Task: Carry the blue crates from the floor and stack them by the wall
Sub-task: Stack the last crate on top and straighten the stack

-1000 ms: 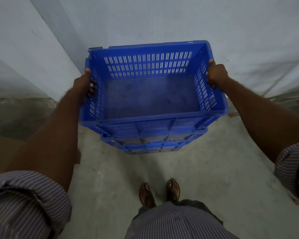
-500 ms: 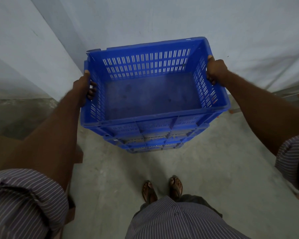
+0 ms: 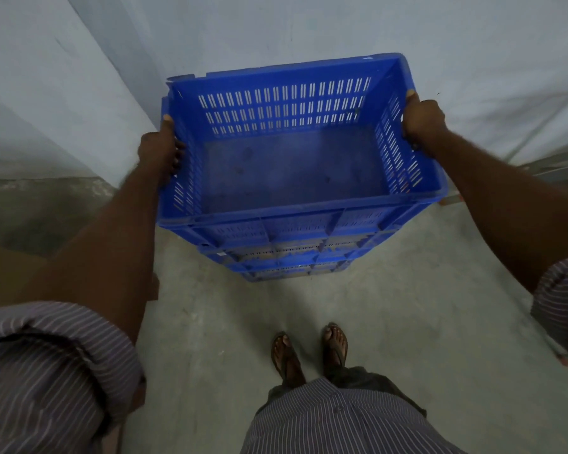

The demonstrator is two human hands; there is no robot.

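You held the top blue crate [image 3: 295, 165] between both hands, left hand [image 3: 158, 152] and right hand [image 3: 422, 121] clenched on its short end walls, long axis crosswise to you, directly above the stacked crates [image 3: 289, 260] by the wall [image 3: 309, 27].

We stand on a bare grey concrete floor [image 3: 407, 322], mottled and scuffed, darker and rougher at the far left where it meets the pale wall [image 3: 309, 27]. Directly on it, close to that wall, sits a stack of blue crates [image 3: 286, 260]; we can count about three slatted sides showing one under the other, the lowest resting on the concrete. Our two sandalled feet [image 3: 310, 355] are planted side by side just in front of the stack. At the left edge a flat brown cardboard piece [image 3: 10, 273] lies on the floor, partly hidden behind our arm
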